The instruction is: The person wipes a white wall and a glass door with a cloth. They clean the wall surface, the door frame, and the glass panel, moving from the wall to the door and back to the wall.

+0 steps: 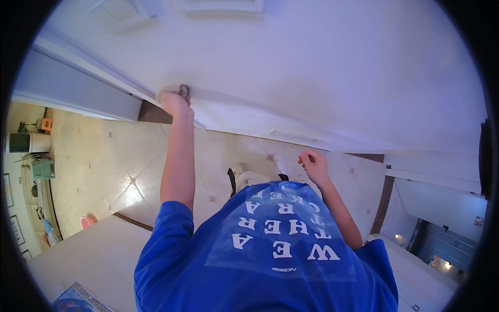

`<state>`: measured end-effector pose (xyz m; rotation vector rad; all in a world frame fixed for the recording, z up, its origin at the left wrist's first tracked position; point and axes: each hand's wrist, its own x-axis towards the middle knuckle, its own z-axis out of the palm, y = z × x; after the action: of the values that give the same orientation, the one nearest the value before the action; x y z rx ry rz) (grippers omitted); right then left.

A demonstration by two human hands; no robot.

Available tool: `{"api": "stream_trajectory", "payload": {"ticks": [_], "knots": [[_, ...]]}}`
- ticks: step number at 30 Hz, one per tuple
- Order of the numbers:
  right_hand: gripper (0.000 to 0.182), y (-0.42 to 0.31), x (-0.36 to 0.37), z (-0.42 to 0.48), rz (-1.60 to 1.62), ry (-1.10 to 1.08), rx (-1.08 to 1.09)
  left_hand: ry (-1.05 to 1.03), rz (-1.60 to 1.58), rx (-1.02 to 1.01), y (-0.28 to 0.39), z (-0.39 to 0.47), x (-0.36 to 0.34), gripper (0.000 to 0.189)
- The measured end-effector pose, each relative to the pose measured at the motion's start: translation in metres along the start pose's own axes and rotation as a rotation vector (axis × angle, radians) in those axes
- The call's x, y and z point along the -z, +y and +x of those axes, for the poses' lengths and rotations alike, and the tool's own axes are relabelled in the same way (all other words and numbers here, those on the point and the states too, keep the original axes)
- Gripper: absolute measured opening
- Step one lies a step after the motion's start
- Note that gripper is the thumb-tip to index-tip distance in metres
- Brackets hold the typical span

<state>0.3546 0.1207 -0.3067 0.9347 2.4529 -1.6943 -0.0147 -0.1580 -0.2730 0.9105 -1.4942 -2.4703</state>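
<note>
My left hand (175,103) is raised and closed on a crumpled light cloth (168,90) with a dark patterned edge. It presses the cloth against the white wall (249,89), close to the white door frame at the left. My right hand (315,165) hangs in front of my body with its fingers curled, and nothing shows in it. It is below a pale raised strip (298,137) low on the wall and does not appear to touch it.
Beneath me is a glossy tiled floor (148,156). A doorway at the left shows an orange stool (47,124), a green crate (42,169) and a pink object (87,222) beyond. A partly seen printed poster (78,298) is at lower left. Another doorway is at the right.
</note>
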Motion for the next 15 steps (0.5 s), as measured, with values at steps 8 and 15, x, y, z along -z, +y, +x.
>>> {"api": "stream_trajectory", "payload": {"ticks": [8,15], "knots": [[0.019,0.057,0.055,-0.02,0.09,0.019,-0.027,-0.035,-0.019,0.302,-0.113,-0.082,-0.023,0.026],[0.02,0.142,0.183,-0.051,0.113,0.113,-0.092,-0.358,0.088,0.647,-0.297,-0.281,-0.085,0.024]]}}
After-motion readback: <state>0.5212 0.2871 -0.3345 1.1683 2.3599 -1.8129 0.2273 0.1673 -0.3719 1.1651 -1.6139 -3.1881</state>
